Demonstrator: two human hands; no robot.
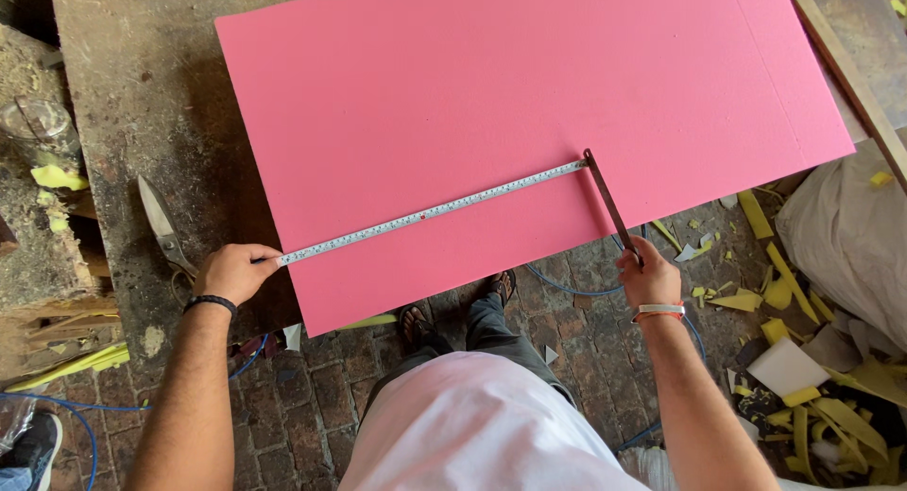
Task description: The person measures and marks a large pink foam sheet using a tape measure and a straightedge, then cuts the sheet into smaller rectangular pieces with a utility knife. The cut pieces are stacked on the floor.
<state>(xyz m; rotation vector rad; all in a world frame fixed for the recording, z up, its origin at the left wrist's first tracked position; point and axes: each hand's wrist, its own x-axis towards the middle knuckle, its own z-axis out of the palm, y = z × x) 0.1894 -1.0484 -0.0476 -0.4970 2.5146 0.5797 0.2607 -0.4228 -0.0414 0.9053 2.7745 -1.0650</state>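
A large pink foam sheet (529,94) lies on a worn dark workbench (142,94). A white measuring tape (435,210) stretches across the sheet's near part, from its left edge to a point right of centre. My left hand (234,272) pinches the tape's end at the sheet's left edge. My right hand (648,279) grips a thin dark metal rod (609,205) whose far tip meets the other end of the tape on the foam.
Large metal shears (162,228) lie on the bench beside my left hand. Yellow foam scraps (812,415) litter the brick floor at right, next to a grey sack (850,236). A blue cable (567,288) runs under the bench. A wooden strip (850,75) borders the right side.
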